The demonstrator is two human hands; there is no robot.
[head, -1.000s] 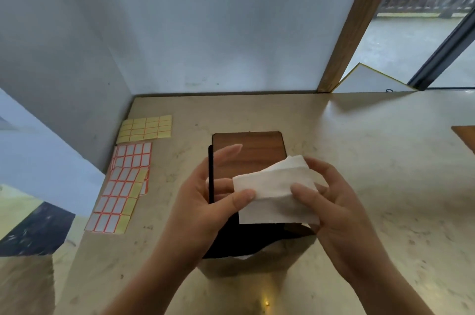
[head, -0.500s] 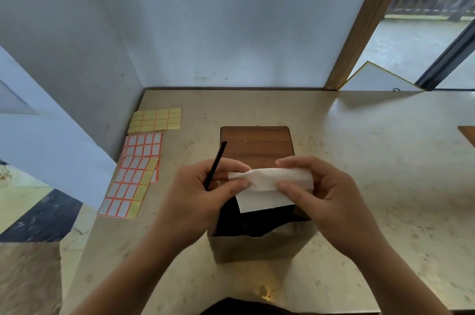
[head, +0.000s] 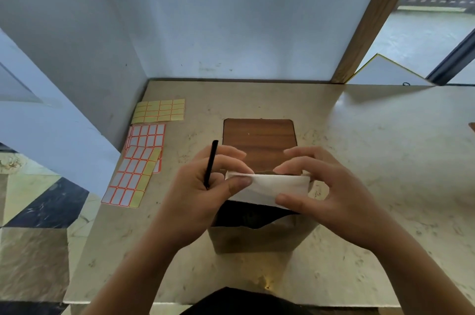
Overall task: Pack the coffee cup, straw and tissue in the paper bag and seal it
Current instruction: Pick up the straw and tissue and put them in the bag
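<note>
Over the open paper bag point(head: 259, 239) standing on the table point(head: 372, 160), the left hand point(head: 203, 186) grips a black straw point(head: 211, 164) and pinches the folded tissue point(head: 272, 186) with the right hand point(head: 331, 194); blank sticker sheets point(head: 138, 160) lie beyond, unlettered.

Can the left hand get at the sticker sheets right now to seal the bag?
Probably not yet. The left hand grips the black straw and pinches one end of the tissue. The sticker sheets lie unobstructed to its left, so the path is free once it lets go.
</note>
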